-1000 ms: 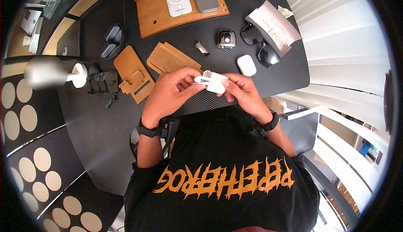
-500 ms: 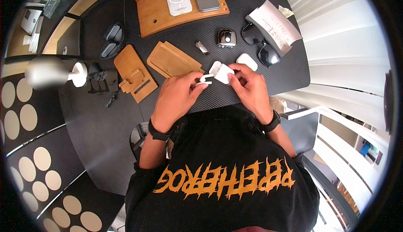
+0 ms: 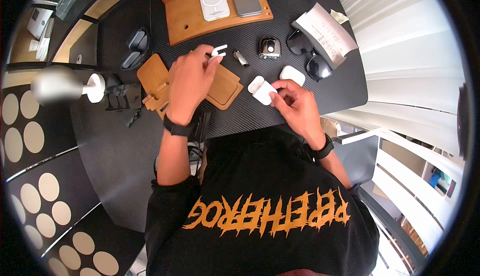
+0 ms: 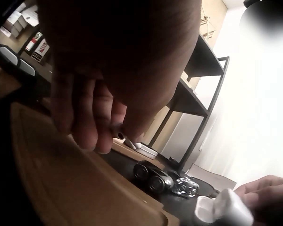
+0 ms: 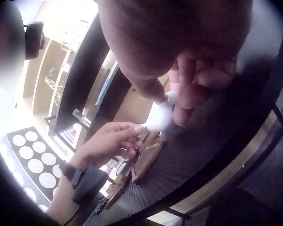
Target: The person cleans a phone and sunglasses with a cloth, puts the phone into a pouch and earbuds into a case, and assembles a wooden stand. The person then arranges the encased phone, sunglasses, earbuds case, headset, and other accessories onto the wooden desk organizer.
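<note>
My left hand [image 3: 190, 83] pinches a pair of white earbuds [image 3: 218, 52] between thumb and fingertips, above the far part of a wooden tray [image 3: 225, 88]. Their stems stick out to the right. In my right hand [image 3: 298, 108] is a white earbud case [image 3: 265, 94], gripped at its right side with its lid flipped up. The left wrist view also shows this open case [image 4: 228, 209] at the lower right. Behind the right hand, a second white case [image 3: 292, 75] lies on the black table.
Beyond the hands are a small silver item [image 3: 240, 58], a black-and-silver gadget [image 3: 270, 47] and sunglasses [image 3: 319, 67] beside a folded card [image 3: 327, 33]. A wooden stand [image 3: 152, 78] lies left. At the back, a wooden organizer [image 3: 195, 28] bears a white charger [image 3: 214, 4] and a grey tin [image 3: 246, 2].
The earbuds and case were together, then came apart. My left hand has carried the earbuds away, left and over the tray. My right hand has shifted slightly right with the case.
</note>
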### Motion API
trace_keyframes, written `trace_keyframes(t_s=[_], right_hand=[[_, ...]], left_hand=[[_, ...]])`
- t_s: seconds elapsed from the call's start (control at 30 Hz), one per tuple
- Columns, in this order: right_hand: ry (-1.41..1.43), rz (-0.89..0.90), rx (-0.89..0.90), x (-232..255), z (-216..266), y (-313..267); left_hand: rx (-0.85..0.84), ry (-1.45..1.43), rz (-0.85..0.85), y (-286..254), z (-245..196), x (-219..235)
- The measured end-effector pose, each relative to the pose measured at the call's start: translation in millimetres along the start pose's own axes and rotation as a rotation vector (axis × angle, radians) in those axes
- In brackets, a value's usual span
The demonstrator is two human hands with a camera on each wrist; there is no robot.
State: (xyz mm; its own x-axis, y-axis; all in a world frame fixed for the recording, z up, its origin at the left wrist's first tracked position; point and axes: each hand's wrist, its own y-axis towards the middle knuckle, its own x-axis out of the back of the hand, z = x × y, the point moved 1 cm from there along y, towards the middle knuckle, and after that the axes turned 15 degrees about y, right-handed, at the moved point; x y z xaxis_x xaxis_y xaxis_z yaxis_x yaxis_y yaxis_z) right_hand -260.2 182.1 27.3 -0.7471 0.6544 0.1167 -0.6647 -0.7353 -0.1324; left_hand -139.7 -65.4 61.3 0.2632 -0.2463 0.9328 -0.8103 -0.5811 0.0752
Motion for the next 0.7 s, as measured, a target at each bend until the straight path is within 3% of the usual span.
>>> trace_keyframes(t_s=[0.27, 0.47, 0.7], right_hand=[[0.068, -0.036, 0.082, 18.8, 24.1, 20.9], [-0.195, -0.002, 0.295, 26.2, 51.3, 89.2], [-0.526, 0.22, 0.287, 2.3, 50.1, 160.0]], left_hand=[[-0.054, 0.201, 0.012, 25.2, 7.0, -7.4], [0.005, 0.12, -0.034, 12.4, 17.8, -4.0], [0.066, -0.026, -0.065, -24.8, 32.3, 5.6]])
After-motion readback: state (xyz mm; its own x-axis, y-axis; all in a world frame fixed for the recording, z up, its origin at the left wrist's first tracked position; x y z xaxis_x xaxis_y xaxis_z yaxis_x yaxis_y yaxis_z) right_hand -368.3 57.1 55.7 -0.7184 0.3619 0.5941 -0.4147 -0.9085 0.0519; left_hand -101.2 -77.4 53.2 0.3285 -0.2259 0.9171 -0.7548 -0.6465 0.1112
